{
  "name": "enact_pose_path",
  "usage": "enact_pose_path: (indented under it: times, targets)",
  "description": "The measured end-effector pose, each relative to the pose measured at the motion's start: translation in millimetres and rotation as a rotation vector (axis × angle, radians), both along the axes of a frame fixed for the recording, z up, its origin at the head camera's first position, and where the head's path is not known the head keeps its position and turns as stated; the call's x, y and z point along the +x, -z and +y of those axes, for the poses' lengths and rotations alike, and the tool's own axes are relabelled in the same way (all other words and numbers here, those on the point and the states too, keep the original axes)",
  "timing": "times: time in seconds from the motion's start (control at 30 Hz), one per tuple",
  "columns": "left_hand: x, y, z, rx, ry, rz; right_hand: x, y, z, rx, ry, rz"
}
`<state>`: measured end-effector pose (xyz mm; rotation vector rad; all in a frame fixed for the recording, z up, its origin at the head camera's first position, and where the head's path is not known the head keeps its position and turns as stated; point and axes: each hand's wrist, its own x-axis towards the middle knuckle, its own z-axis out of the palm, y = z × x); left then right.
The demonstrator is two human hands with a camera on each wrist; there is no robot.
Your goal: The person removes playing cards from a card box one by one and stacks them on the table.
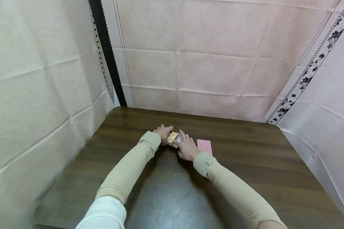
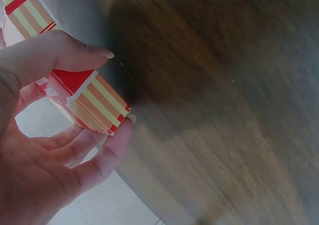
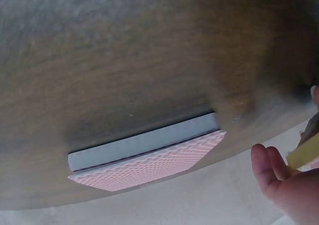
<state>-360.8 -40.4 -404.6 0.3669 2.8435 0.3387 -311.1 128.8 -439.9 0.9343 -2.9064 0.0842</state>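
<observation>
This looks like a makeshift curtained booth: creased pale sheets (image 1: 206, 73), resembling tablecloths, wall in the far, left and right sides of a wood-grain table (image 1: 160, 197). A black floral border (image 1: 306, 78) trims one corner; whether a home or studio surrounds it cannot be told.

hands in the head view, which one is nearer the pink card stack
The right hand, just beside the pink-patterned card stack; the left hand is farther off, gripping the striped box.
</observation>
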Motion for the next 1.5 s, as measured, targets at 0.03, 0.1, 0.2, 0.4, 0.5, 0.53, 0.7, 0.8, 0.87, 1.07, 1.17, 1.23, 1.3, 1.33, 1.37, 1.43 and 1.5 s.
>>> enact_pose_path:
  times: [0.03, 0.1, 0.2, 0.4, 0.5, 0.53, 0.7, 0.8, 0.87, 1.07, 1.17, 1.23, 1.3, 1.33, 1.37, 1.43, 1.5]
  targets:
    - [-0.1, 0.8, -1.2, -0.005, -0.004, 0.000, 0.5, 0.1, 0.5, -0.009, -0.003, 0.000]
    - [-0.2, 1.8, -4.1, -0.013, -0.018, -0.001, 1.5, 0.1, 2.2, -0.031, -0.008, 0.002]
    - [0.8, 1.2, -8.7, -0.012, -0.035, -0.005, 2.4, -0.2, 5.6, -0.068, -0.024, 0.035]
    - [1.9, -0.3, -9.6, -0.007, -0.025, -0.009, 3.6, -3.1, 10.3, -0.156, -0.050, 0.077]
    - [0.2, 1.7, -5.6, -0.006, -0.022, -0.013, 3.9, -4.6, 9.3, -0.181, -0.036, 0.071]
    - [0.1, 1.9, -4.3, -0.007, -0.021, -0.014, 4.0, -5.1, 8.6, -0.182, -0.026, 0.075]
    - [0.8, 1.7, -2.0, -0.017, -0.016, -0.012, 5.0, -5.5, 6.8, -0.188, 0.020, 0.106]
    - [1.7, -2.4, -4.5, -0.021, -0.020, -0.010, 6.6, -7.3, 8.9, -0.168, 0.046, 0.114]
    - [0.3, -3.9, -7.1, -0.021, -0.028, -0.013, 6.7, -9.2, 12.2, -0.151, 0.065, 0.103]
    - [-7.2, 1.1, -11.6, -0.012, -0.057, -0.016, 7.0, -10.6, 28.0, -0.136, 0.153, 0.080]
    - [-8.6, 3.4, -13.2, -0.019, -0.060, -0.016, 8.3, -9.2, 36.8, -0.152, 0.228, 0.105]
    - [-9.2, 4.2, -14.5, -0.023, -0.059, -0.018, 8.4, -7.5, 42.7, -0.170, 0.287, 0.133]
    - [-8.4, 3.6, -14.9, -0.021, -0.056, -0.018, 8.2, -5.7, 48.5, -0.188, 0.345, 0.154]
    - [-7.7, 3.1, -14.9, -0.018, -0.056, -0.017, 8.3, -4.8, 51.4, -0.192, 0.373, 0.164]
    - [-7.3, 2.9, -15.0, -0.016, -0.054, -0.017, 8.2, -3.9, 54.3, -0.191, 0.401, 0.171]
    - [-5.8, 1.9, -14.9, -0.011, -0.052, -0.014, 8.3, -2.3, 59.5, -0.185, 0.457, 0.170]
    - [-5.1, 1.7, -14.7, -0.007, -0.048, -0.011, 8.6, -1.0, 64.3, -0.167, 0.502, 0.165]
